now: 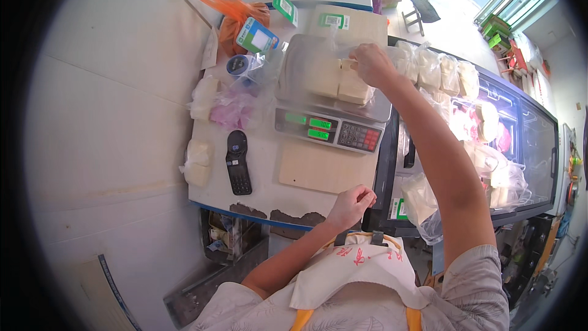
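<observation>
On the digital scale [331, 125] lie pale cream blocks [355, 89] that look like tofu, with a clear plastic bag [312, 67] around them. My right hand [370, 64] reaches over the scale's far right side, its fingers closed on the bag at the top of the right block. The fingertips are partly hidden there. My left hand [352, 205] hovers by the table's front edge, near a wooden board [318, 168]. Its fingers are curled in and nothing shows in them.
A black handheld card terminal [238, 162], bagged pale blocks [199, 162] and an orange bag [236, 24] are on the table's left. On the right, a dark-framed glass case [533, 129] carries several bagged blocks [450, 73]. Another board [367, 27] lies behind the scale.
</observation>
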Motion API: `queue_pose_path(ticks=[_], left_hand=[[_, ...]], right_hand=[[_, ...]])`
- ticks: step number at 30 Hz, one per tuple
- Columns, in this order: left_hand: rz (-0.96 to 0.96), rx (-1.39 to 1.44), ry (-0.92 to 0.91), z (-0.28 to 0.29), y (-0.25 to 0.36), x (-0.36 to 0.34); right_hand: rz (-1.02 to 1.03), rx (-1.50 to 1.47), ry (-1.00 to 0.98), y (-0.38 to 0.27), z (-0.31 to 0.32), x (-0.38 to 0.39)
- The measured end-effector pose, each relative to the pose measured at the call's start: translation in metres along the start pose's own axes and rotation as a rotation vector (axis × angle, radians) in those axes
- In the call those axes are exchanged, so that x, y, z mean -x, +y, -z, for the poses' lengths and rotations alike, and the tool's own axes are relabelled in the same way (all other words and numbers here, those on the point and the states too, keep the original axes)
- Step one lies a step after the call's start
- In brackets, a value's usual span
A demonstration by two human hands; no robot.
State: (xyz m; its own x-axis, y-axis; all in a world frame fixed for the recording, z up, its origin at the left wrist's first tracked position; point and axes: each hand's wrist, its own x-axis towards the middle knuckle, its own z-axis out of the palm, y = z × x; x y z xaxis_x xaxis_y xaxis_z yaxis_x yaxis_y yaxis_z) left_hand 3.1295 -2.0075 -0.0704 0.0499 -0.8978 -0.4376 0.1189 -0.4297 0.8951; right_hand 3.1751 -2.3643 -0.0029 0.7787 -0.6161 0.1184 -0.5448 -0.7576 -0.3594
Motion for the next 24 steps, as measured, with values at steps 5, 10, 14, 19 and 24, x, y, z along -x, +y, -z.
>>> queue_pose_path(ticks=[5, 10, 14, 19, 24], left_hand=[[0.030, -0.067, 0.016, 0.006, 0.006, -0.006], [0.056, -0.089, -0.001, 0.007, 0.012, -0.016], [0.087, -0.066, 0.009, 0.005, 0.010, -0.019], [0.104, -0.063, 0.012, 0.002, 0.012, -0.022], [0.095, 0.020, 0.044, 0.009, 0.011, -0.019]], right_hand=[[-0.029, -0.004, 0.007, 0.000, -0.004, 0.002], [-0.053, -0.061, 0.076, 0.005, -0.003, 0.005], [-0.093, -0.152, 0.040, 0.002, -0.001, 0.003], [-0.015, -0.233, 0.183, 0.015, -0.010, -0.001], [0.117, -0.157, 0.130, 0.000, 0.018, 0.014]])
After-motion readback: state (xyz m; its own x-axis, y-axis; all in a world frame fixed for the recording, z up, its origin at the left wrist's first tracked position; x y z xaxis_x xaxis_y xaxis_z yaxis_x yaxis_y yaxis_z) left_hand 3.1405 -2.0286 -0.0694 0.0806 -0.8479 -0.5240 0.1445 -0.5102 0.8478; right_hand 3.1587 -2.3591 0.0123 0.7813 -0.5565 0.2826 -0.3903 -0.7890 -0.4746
